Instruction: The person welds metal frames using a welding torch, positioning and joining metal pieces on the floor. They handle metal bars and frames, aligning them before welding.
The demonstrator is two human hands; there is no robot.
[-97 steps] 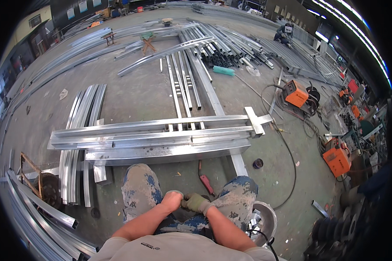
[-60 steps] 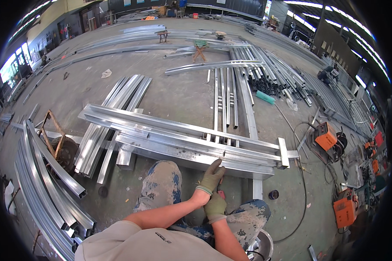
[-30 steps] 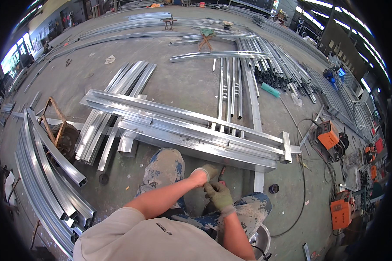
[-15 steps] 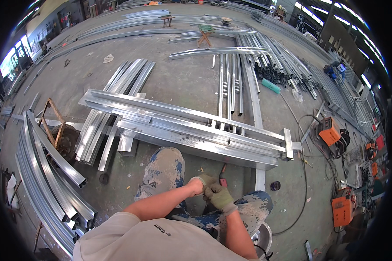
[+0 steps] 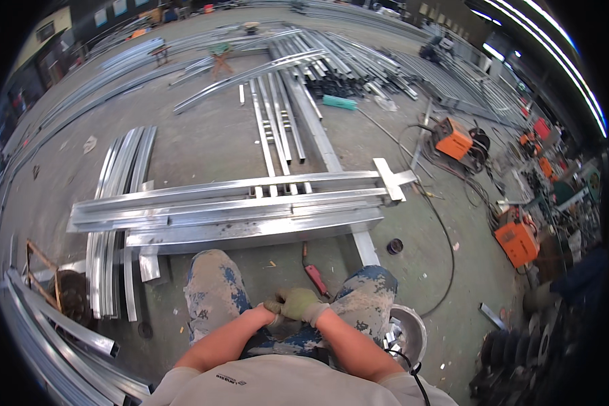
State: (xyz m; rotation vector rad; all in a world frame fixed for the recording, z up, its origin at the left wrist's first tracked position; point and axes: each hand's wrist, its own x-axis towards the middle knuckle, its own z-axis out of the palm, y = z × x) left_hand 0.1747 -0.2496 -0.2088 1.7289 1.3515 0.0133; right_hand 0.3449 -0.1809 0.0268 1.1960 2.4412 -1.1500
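My two gloved hands meet between my knees. The right hand (image 5: 299, 302), in an olive work glove, is closed over the left hand (image 5: 284, 326), covering most of it. Whatever the right fingers grip there is hidden; the left fingers do not show. Just ahead on the floor lies a welding torch (image 5: 314, 277) with a red handle and dark neck. Beyond my knees, long shiny metal profiles (image 5: 250, 230) lie across other metal pieces, raised off the floor. A metal bowl (image 5: 416, 335) holding small metal pieces stands beside my right thigh.
Bundles of metal tubes lie at the left (image 5: 118, 223) and lower left (image 5: 54, 338). Orange welding machines (image 5: 453, 139) with cables stand at the right. A small dark round container (image 5: 394, 246) sits near my right knee. Stacked dark discs (image 5: 514, 352) are at the lower right.
My view has swung to the right, so the scene sits further left. The right hand has moved over the left, hiding more of it. The torch handle shows more fully now.
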